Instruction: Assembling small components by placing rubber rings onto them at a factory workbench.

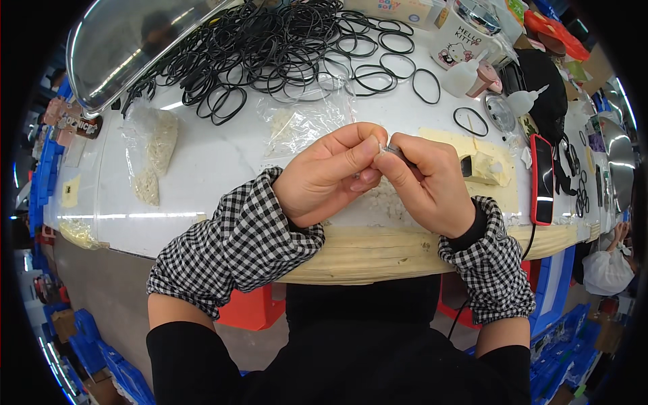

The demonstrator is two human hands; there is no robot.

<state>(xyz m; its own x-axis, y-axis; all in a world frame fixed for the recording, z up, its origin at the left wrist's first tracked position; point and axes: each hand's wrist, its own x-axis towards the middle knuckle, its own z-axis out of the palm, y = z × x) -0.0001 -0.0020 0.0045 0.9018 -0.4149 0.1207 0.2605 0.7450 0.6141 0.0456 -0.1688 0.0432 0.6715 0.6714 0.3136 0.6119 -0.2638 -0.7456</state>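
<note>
Above the worktop (216, 179), near its front edge, the left hand (324, 174) pinches a tiny pale piece (382, 148), its exact shape unclear. Just beside it, the right hand (435, 181) grips a small dark thing (401, 154), mostly hidden. A heap of pale bits (385, 204) lies below them.

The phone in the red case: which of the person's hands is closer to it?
The right. The right hand is to the left of the phone; the left hand is farther left, beyond the right one.
</note>
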